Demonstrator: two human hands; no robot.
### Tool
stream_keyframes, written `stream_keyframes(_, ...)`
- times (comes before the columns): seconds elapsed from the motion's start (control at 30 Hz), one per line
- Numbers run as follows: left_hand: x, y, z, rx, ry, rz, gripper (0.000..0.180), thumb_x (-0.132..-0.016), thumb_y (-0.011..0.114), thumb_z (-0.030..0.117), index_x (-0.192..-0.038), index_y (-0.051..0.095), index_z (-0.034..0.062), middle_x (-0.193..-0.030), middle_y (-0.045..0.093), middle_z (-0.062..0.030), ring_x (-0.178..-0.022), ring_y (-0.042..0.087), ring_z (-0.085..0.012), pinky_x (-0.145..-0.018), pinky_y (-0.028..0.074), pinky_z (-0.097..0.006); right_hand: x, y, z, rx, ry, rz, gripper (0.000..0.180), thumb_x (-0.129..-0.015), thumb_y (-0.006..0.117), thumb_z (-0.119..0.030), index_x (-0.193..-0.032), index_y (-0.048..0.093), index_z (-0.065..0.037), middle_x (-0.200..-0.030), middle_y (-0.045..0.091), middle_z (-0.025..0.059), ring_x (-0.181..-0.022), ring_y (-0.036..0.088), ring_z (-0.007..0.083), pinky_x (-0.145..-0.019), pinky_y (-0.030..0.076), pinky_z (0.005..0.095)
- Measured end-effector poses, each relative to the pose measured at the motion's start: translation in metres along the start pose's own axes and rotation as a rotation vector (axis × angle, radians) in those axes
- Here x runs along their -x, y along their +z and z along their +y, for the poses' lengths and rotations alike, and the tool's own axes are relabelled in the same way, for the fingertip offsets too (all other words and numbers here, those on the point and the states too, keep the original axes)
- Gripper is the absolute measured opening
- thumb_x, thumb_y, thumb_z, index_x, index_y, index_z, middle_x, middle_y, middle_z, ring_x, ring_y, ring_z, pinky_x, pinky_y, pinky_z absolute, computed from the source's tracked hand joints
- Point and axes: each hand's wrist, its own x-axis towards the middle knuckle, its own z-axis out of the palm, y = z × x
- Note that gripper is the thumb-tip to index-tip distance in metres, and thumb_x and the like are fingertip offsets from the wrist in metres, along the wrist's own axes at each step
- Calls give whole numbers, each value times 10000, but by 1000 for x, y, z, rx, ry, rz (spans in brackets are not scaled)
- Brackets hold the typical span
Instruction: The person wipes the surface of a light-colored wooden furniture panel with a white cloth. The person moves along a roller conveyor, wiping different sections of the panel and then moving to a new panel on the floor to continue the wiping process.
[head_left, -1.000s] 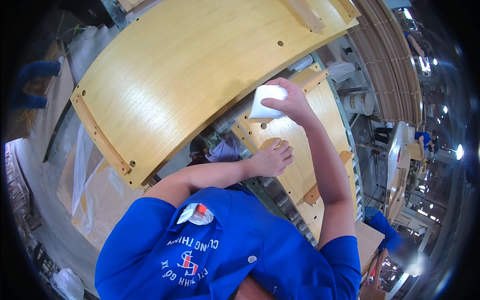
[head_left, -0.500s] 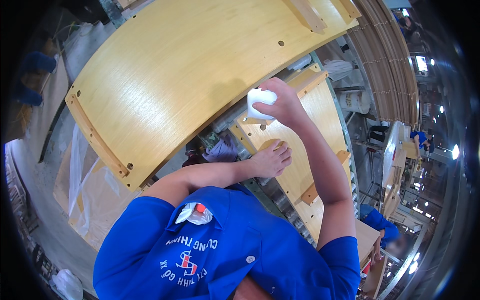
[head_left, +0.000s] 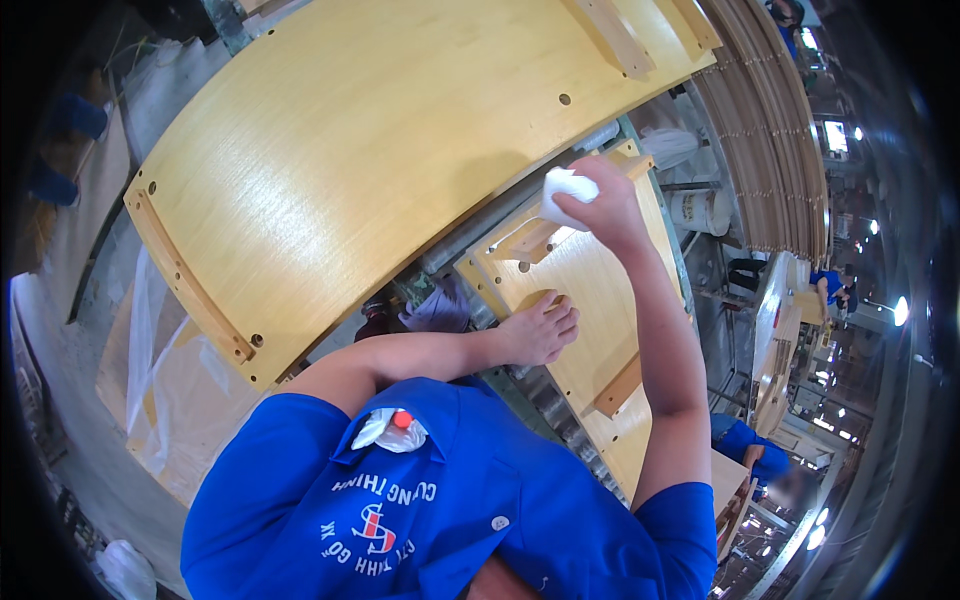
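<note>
Wiping with a white cloth clenched in my right hand at the far end of the small curved panel; left hand lies flat, fingers released, mid-panel. Risk, I judge: panel slides off its rack if the left hand lifts, or cloth snags the wooden cleat.

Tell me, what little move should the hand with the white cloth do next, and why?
Probably press the white cloth down onto the small wooden panel and wipe toward the body. The right hand holds the cloth bunched just above the panel's far end by a wooden cleat, while the left hand lies flat on the panel, steadying it.
</note>
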Motion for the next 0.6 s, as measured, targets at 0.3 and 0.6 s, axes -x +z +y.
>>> stream_keyframes(0.3,-1,-1,-2,15,6,45,403,-818,477,334,-1083,516,33,-1110,475,-149,-1080,419,-316,-950,302,-503,-15,-24,30,201,-24,161,282,-642,701,-161,-854,607,0,-858,586,133,-806,579,299,-725,463,357)
stream_keyframes(0.6,-3,-3,-3,34,20,4,401,-816,481,335,-1080,525,36,-1119,466,-152,-1090,409,-327,-947,305,-503,-22,-26,47,268,51,179,290,-665,675,-219,-875,621,-26,-903,587,133,-832,578,304,-741,464,371)
